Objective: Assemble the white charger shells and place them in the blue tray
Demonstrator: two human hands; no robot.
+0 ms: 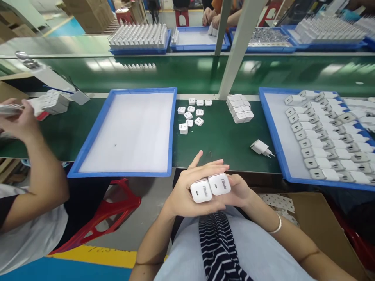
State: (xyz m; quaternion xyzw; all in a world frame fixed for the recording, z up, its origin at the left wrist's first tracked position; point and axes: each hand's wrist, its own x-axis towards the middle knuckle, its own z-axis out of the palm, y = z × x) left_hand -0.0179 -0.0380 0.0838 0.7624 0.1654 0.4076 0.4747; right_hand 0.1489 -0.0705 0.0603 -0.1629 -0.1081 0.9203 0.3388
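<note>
Two white chargers (219, 184) are held side by side over my lap, their port faces with grey lettering turned up toward me. My left hand (182, 194) wraps round them from the left, its fingers along the far side and its thumb along the near side. From the right, my right hand (239, 192) grips the same pair, partly hidden behind them. Another white charger (259, 147) lies on its side on the green bench, its two pins pointing right. Farther back stands a block of stacked chargers (240, 109), left of which several small white caps (189, 115) lie scattered.
A blue-rimmed tray (172, 136) with a white liner lies on the left. On the right, another blue tray (274, 132) bears rows of chargers. A co-worker's arm (43, 168) reaches in at far left, above a red stool (117, 210). A metal post (234, 62) rises behind the bench.
</note>
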